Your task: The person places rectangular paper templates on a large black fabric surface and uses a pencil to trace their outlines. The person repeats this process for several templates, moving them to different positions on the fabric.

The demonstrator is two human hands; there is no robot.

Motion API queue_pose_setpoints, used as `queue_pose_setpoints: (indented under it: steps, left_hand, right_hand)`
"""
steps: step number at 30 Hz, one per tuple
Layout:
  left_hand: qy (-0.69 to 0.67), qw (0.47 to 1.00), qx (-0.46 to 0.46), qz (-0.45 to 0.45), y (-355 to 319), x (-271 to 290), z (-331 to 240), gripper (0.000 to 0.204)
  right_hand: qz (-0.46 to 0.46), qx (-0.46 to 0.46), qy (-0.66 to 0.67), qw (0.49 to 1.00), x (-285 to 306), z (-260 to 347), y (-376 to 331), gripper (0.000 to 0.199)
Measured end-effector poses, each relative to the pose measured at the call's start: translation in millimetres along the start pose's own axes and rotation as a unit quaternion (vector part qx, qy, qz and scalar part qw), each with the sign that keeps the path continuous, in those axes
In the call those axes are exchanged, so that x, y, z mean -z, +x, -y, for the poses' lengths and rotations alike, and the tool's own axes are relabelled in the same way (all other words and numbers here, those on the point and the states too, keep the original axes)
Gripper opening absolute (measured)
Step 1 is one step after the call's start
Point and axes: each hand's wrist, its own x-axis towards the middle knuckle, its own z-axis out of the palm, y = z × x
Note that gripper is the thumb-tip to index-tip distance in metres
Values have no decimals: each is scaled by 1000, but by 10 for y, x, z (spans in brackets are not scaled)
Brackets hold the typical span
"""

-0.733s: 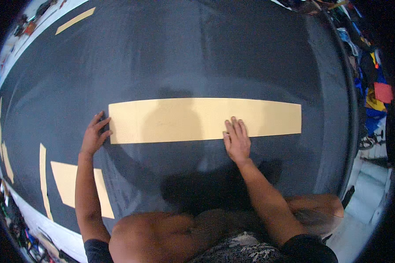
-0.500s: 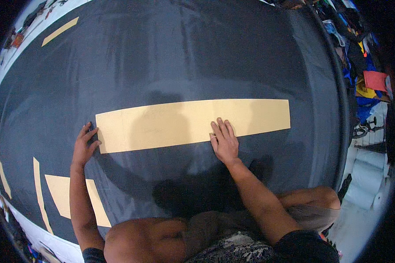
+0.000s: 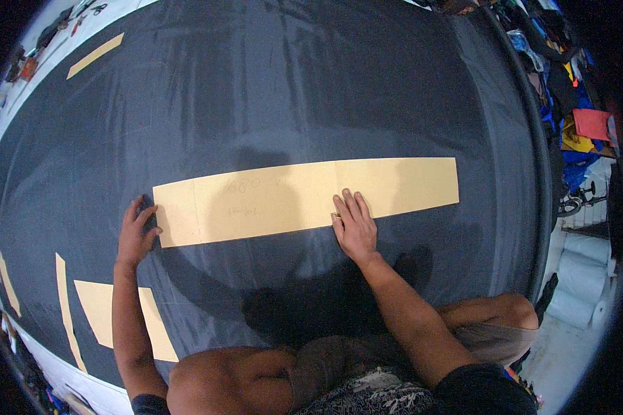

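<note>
A long tan card pattern piece [image 3: 387,183] with a gently curved upper edge lies flat on black fabric [image 3: 367,76]. Faint handwriting marks its left half, where a shadow falls. At its left end is my left hand [image 3: 137,232], thumb and fingers apart around the short edge, the tips at or just touching it; whether anything small sits among those fingers I cannot make out. My right hand [image 3: 355,225] rests palm down on the lower edge, right of the middle, fingers stretched out over the card. A ring shows on one of its fingers.
More tan pieces lie on the fabric: a wide one [image 3: 97,308] partly behind my left forearm, a narrow strip [image 3: 66,315] beside it, and a short strip [image 3: 95,55] at far left. A heap of coloured cloth [image 3: 581,138] and wrapped rolls [image 3: 580,280] are at right.
The card's left end sits slightly lower in the picture, and so do the other pieces at left. My left hand has shifted a little the same way. The right hand stays on the card.
</note>
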Motion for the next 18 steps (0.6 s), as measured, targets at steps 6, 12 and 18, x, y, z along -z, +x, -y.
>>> queue_pose_setpoints:
  steps: [6,12,18]
  left_hand:
    - [240,962,-120,55,137,64,-242,66]
    - [129,984,-7,126,326,-94,-629,69]
    - [82,992,99,-15,255,-645,-869,107]
  right_hand:
    - [8,-3,13,1000,33,12,41,46]
    - [-16,22,9,1000,49,-44,73,44]
    - [7,29,39,999,88,61,173,44]
